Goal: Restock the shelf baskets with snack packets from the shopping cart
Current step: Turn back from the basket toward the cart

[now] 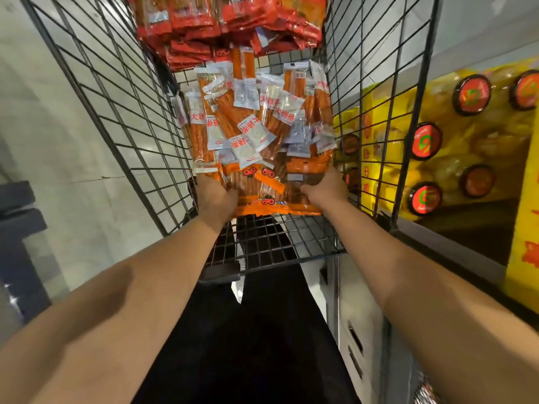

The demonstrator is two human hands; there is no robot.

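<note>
Orange crinkly plastic bulk bag of stick-snack packets [259, 135] sits inside the black wire shopping cart [122, 91], its near edge gripped by the left hand [214, 196] and right hand [326, 186], fingers of both curled round the film. Red foil snack packets [227, 21] are piled at the cart's far end, and no shelf basket shows, so I judge restocking has much left to do
</note>
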